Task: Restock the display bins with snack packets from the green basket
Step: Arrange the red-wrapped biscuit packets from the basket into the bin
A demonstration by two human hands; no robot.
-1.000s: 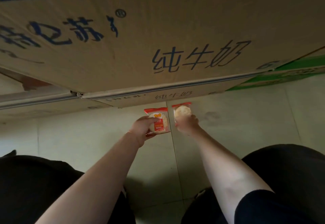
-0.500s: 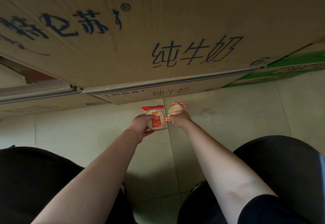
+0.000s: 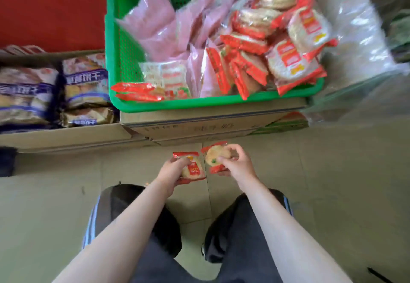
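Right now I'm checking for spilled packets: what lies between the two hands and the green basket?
In the head view, between the left hand and right hand and the green basket lie bare floor tiles, then the cardboard box under the basket. No loose packets.

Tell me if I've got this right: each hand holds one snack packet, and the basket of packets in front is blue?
Not quite. The head view shows the basket is green, not blue. The rest holds: the left hand and the right hand each hold one snack packet.
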